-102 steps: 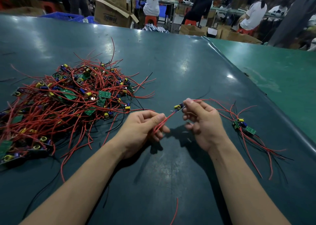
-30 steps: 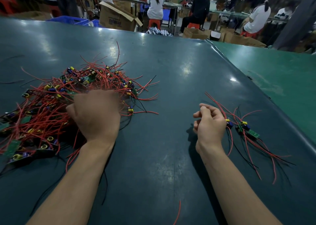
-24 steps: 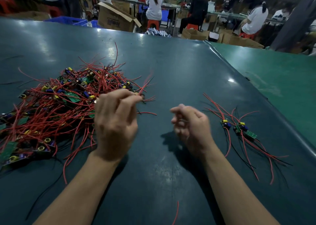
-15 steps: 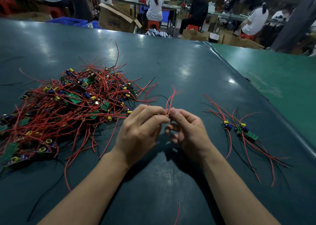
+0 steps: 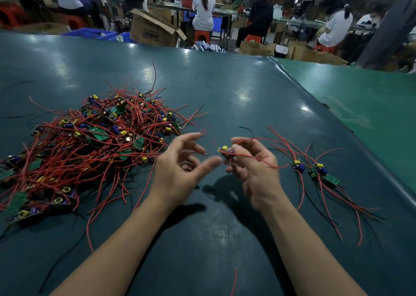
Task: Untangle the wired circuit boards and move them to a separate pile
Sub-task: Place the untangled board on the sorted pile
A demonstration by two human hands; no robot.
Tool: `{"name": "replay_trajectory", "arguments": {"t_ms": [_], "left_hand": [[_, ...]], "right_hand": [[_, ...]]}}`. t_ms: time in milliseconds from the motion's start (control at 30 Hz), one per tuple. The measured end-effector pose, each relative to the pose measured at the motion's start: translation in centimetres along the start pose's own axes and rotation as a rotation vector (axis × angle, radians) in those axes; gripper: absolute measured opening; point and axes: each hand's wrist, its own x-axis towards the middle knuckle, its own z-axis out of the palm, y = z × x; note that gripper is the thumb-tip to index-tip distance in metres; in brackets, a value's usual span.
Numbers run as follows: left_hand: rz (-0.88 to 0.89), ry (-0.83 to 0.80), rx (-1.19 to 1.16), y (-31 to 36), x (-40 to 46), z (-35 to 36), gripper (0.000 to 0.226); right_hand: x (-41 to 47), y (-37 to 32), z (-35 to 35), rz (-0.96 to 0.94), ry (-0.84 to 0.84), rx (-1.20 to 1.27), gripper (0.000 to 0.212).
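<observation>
A big tangled heap of green circuit boards with red and black wires (image 5: pixel 90 142) covers the left of the dark green table (image 5: pixel 225 97). To the right lies a small separate pile of two wired boards (image 5: pixel 315 172). My right hand (image 5: pixel 252 167) holds one small wired board (image 5: pixel 225 151) with a yellow part, its red wires trailing across my fingers toward the small pile. My left hand (image 5: pixel 180 172) hovers just left of that board, fingers spread, holding nothing.
A loose red wire scrap (image 5: pixel 234 282) lies near the table's front edge. A lighter green table (image 5: pixel 360 97) adjoins on the right. Beyond the far edge are cardboard boxes (image 5: pixel 153 30), blue crates (image 5: pixel 94 34) and seated people at benches.
My left hand pulled one board out of the heap and brought it to the middle. It has now let go and opened, and my right hand alone keeps the board.
</observation>
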Motion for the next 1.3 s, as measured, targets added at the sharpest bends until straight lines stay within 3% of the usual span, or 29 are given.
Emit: {"name": "replay_trajectory", "arguments": {"t_ms": [100,233,367,567,667,767,867,1033,1167,1300], "left_hand": [[0.053,-0.155,0.131,-0.2,-0.2,0.1,0.046],[0.019,-0.062,0.020,0.1,0.1,0.2,0.012],[-0.078,-0.040,-0.092,0.5,0.5,0.0,0.014],[-0.257,-0.217,-0.275,0.8,0.7,-0.6,0.026],[-0.249,-0.203,-0.249,0.8,0.7,-0.4,0.025],[-0.211,-0.139,-0.258,0.6,0.7,-0.4,0.023],[-0.200,-0.151,-0.241,0.6,0.8,-0.5,0.022],[-0.241,-0.185,-0.269,0.5,0.9,-0.3,0.024],[-0.237,-0.196,-0.228,0.4,0.8,-0.1,0.021],[-0.218,-0.207,-0.187,0.2,0.8,0.1,0.012]], "right_hand": [[-0.5,0.7,0.3,-0.024,-0.079,-0.200,0.017],[-0.4,0.3,0.1,-0.036,-0.076,-0.243,0.011],[-0.2,0.1,-0.1,-0.005,-0.021,-0.101,0.007],[-0.3,0.0,0.0,0.019,-0.002,-0.056,0.018],[-0.3,0.2,-0.1,0.013,0.017,-0.083,0.017],[-0.6,0.4,0.0,0.021,-0.067,-0.134,0.002],[-0.7,0.7,0.1,0.030,-0.116,-0.187,0.013],[-0.5,0.9,0.3,0.050,0.020,-0.159,0.005],[0.0,1.5,0.5,0.094,0.141,-0.052,0.017],[0.1,2.1,0.4,0.003,0.244,-0.170,0.019]]}}
